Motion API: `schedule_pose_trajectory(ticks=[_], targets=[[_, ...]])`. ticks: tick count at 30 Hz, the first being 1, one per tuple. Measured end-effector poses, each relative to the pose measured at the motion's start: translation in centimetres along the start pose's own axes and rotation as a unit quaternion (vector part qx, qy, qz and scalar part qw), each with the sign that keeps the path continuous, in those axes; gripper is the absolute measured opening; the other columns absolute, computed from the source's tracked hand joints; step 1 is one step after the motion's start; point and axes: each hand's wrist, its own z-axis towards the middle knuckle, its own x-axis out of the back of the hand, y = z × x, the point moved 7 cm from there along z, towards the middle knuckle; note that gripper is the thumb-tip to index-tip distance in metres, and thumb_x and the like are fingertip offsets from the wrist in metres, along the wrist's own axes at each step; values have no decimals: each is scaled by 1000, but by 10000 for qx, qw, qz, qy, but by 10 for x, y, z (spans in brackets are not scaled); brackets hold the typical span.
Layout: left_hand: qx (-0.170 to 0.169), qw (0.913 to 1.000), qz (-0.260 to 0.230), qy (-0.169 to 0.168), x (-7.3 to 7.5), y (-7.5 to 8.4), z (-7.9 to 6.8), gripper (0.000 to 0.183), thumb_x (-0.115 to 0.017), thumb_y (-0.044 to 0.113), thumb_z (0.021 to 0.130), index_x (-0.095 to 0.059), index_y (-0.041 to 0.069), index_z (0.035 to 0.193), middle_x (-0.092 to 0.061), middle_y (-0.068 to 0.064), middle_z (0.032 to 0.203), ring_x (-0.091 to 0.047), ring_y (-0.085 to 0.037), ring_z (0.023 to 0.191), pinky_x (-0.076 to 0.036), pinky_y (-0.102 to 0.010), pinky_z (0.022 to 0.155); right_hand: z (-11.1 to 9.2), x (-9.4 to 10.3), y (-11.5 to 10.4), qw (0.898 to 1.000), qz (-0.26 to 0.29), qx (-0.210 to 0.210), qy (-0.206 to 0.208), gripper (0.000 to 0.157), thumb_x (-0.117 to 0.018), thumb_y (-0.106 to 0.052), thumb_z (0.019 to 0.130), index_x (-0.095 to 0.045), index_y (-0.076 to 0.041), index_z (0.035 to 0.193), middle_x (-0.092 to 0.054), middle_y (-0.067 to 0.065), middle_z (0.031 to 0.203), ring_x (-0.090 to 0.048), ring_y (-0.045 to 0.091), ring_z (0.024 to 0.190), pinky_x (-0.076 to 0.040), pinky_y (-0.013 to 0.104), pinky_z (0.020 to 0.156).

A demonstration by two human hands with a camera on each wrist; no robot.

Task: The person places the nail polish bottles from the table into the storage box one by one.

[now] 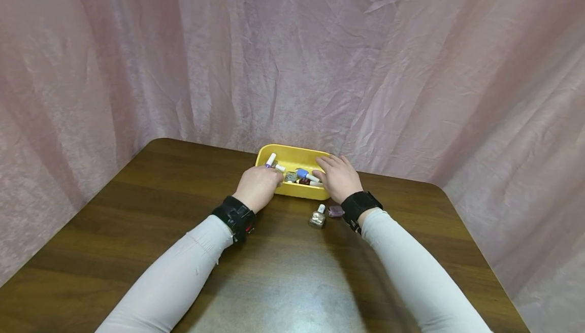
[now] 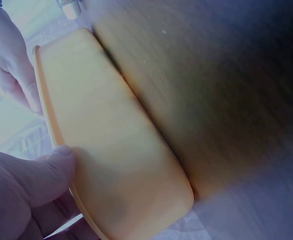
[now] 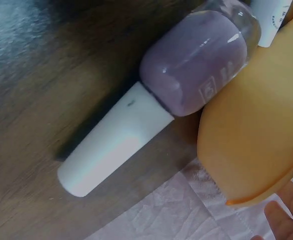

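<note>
My left hand (image 1: 259, 186) holds the front rim of a yellow plastic bin (image 1: 299, 191) near its left end. In the left wrist view the thumb (image 2: 61, 162) presses the outer wall and the other fingers lie behind the rim. Reaching over the bin's right end is my right hand (image 1: 340, 176), its fingers loosely spread above the contents. Inside the bin lie several small nail polish bottles, among them a blue one (image 1: 301, 173), a dark red one (image 1: 303, 181) and one with a white cap (image 1: 271, 159).
On the table before the bin lie a silvery nail polish bottle (image 1: 317, 218) and a mauve one (image 3: 194, 65) with a white cap, the latter beside the bin under my right wrist. Behind the wooden table (image 1: 183, 191) hangs a pink curtain (image 1: 292, 59).
</note>
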Motion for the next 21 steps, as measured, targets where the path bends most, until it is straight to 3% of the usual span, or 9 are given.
schedule_pose_trajectory(ticks=[21], targets=[[-9,10000,1,-46,-2,-1,-1,9,-78,15,99,-86,20,98,-80,1,93,-72,-21,83,-60,-40,73,-32,11,3,9998,193,-2,48,66,-56,-46,115,-45,-7,168,-45,18,171,-38,40,160,-22,60,132]])
